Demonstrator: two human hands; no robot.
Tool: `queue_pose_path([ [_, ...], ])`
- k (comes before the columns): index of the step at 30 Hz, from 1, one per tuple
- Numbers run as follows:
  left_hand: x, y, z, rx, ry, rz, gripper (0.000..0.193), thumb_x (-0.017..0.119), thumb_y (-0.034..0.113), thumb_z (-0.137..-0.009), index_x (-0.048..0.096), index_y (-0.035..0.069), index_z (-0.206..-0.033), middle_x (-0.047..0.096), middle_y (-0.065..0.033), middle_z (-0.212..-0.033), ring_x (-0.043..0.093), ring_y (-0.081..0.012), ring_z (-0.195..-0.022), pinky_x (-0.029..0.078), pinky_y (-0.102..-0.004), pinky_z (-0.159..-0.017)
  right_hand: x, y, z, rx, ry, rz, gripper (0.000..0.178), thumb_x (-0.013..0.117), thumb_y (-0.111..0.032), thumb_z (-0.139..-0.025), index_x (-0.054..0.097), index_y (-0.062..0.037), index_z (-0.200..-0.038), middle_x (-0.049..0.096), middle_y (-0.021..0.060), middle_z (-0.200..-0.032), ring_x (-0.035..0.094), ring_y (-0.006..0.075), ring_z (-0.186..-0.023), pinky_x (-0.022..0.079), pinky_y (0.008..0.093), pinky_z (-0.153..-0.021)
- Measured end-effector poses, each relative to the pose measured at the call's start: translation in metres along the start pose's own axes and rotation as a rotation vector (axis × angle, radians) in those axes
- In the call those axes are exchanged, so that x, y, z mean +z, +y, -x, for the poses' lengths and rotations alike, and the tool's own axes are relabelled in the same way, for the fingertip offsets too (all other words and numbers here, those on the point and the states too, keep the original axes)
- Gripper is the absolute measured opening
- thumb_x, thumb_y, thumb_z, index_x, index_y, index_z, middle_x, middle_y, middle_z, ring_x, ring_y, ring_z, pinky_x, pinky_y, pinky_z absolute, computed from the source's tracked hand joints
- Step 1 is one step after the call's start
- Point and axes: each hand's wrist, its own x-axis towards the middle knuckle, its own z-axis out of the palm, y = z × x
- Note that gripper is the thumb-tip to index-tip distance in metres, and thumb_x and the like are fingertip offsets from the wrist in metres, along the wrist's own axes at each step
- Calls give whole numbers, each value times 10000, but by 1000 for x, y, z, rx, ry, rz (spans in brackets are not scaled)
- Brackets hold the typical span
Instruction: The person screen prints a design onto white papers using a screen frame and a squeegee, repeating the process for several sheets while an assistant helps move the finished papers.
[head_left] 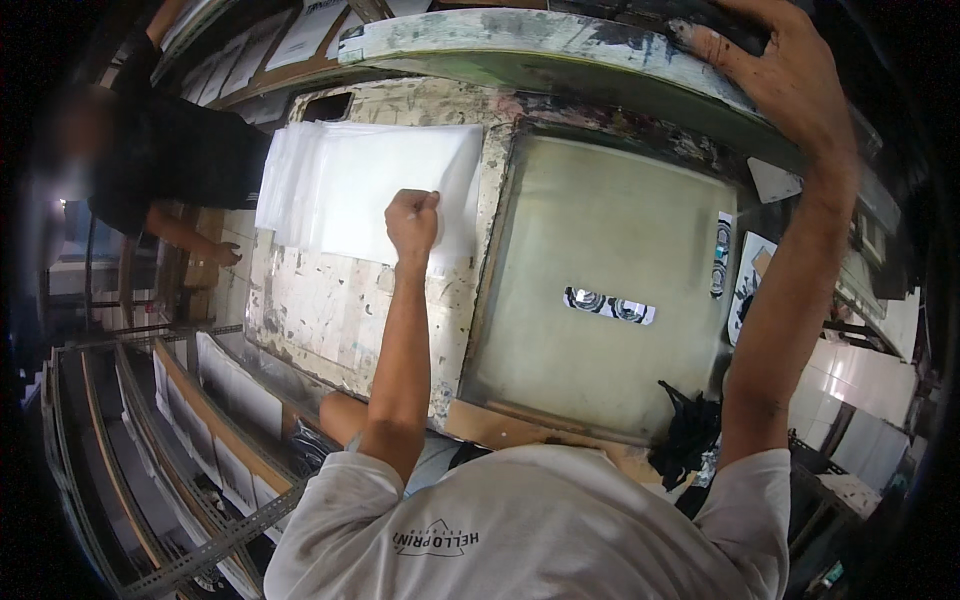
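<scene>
My left hand [412,222] is closed in a fist over a stack of thin white translucent sheets [345,165]. What its fingers hold, if anything, is hidden. At the upper right, my right hand [785,75] grips the long edge of a raised, paint-stained screen frame [560,45], thumb on its near face. Below the frame lies a flat greenish-grey printing bed [590,225]. Two small strips with round black patterns rest there: one strip [608,305] near the middle, another strip [720,255] by the right edge.
A worn, paint-flecked board [320,295] supports the sheets. Black crumpled cloth [690,430] lies at the bed's near right corner. A metal rack [215,540] with panels stands at lower left. Another person [170,150] is at the left, one arm hanging beside the board.
</scene>
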Motion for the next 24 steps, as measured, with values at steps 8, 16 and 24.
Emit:
queue_pose_path([
  [8,18,91,38,276,-364,5,162,752,169,-878,757,29,-958,729,-121,-1022,663,-281,-948,511,-384,-845,2,5,5,-63,90,221,403,871,-325,-731,791,-17,-978,750,179,-887,690,281,-793,537,377,-774],
  [16,89,70,94,672,-822,-524,679,607,587,-919,507,252,-1502,262,-88,-1669,115,-440,-1545,57,-670,-1215,6,-18,14,-75,103,299,462,828,-433,-780,797,-33,-1011,753,164,-899,681,268,-814,528,381,-765],
  [24,196,120,123,811,-882,-236,751,661,578,-875,470,259,-1528,242,-96,-1677,107,-405,-1556,11,-651,-1222,3,-6,12,-112,139,291,465,815,-446,-780,804,-29,-986,749,169,-843,686,263,-774,534,380,-743],
])
